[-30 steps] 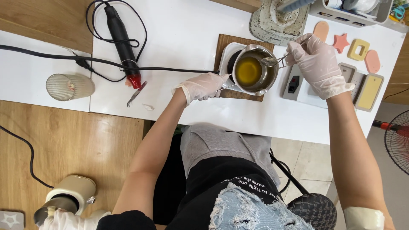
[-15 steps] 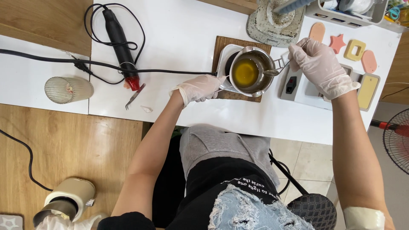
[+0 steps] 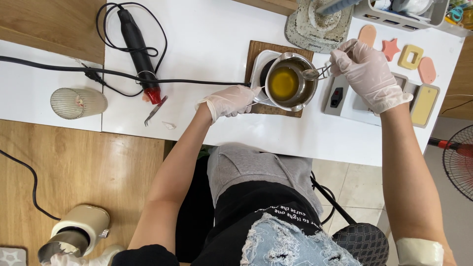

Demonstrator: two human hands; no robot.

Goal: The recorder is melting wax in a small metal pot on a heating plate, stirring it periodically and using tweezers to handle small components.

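A small metal pot [image 3: 291, 82] with amber liquid stands on a white hot plate [image 3: 259, 64] over a wooden board [image 3: 256, 49]. My gloved left hand [image 3: 227, 101] grips the pot's thin handle at its near left side. My gloved right hand [image 3: 367, 74] holds a metal spoon [image 3: 315, 73], whose bowl rests over the pot's right rim.
A black heat gun [image 3: 138, 49] with a coiled cord lies on the white table [image 3: 207, 29], tweezers [image 3: 155, 111] beside it. A ribbed glass [image 3: 79, 102] lies at left. Coloured moulds [image 3: 411, 56], a white scale [image 3: 345, 101] and a round dish [image 3: 318, 22] sit at right. A fan [image 3: 458, 160] stands on the floor.
My right hand has shifted slightly and the spoon bowl has come up onto the pot's right rim. My left hand keeps its hold on the handle.
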